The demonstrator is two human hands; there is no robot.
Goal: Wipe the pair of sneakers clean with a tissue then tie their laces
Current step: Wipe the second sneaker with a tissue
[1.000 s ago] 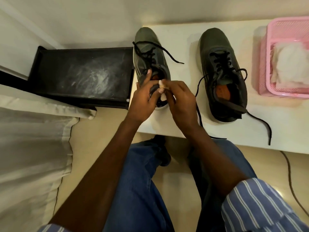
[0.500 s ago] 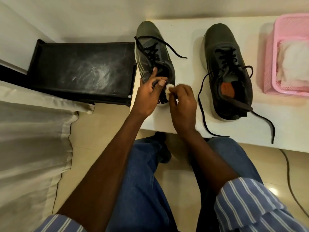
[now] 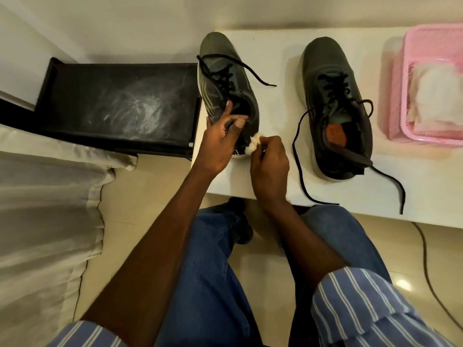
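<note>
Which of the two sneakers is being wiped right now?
The left sneaker at the table's corner: the left hand grips its heel and the right hand presses the tissue there. The right sneaker stands untouched.

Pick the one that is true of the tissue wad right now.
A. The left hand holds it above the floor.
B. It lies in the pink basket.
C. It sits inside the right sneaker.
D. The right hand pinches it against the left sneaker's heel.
D: the right hand pinches the tissue wad at the heel of the left sneaker, which the left hand holds.
</note>
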